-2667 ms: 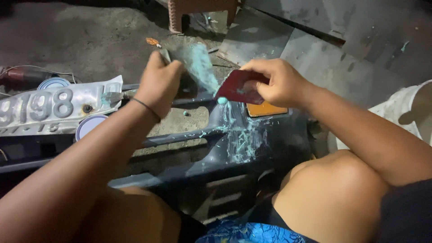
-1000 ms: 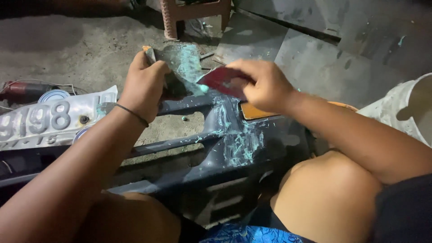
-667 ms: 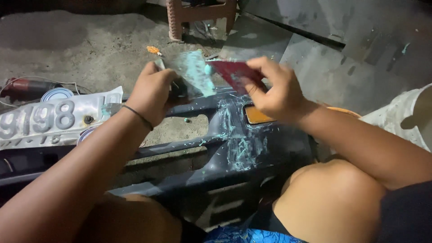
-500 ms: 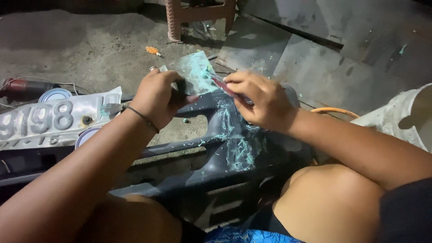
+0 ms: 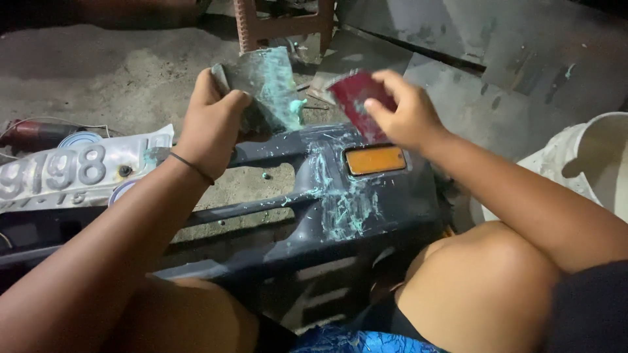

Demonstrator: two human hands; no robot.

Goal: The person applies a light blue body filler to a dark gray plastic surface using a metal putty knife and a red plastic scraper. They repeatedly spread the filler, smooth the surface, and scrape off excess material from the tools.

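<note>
While half a second ago the right hand [image 5: 409,117] pressed its dark red card [image 5: 356,98] low against the grey bumper panel [image 5: 353,216], it is now lifted clear, the card pinched between thumb and fingertips and tilted toward the left hand [image 5: 212,124]. The left hand has also risen; it grips a flat grey board [image 5: 265,88] smeared with pale green filler, fingers closed around its lower edge. Card and board sit near each other, not touching. Judgement: the spreading stroke on the panel has ended and the card is going back to the board's filler.

Green streaks of filler [image 5: 347,202] lie on the bumper panel just below the orange reflector [image 5: 375,160]. That panel rests across the person's bare knees.

Surroundings: rough concrete floor [image 5: 98,72], dim light. A white number plate [image 5: 72,173] lies at the left, a red cylinder [image 5: 33,134] beyond it, a brown stool [image 5: 284,23] at the top, a white bucket [image 5: 589,163] at the right.
</note>
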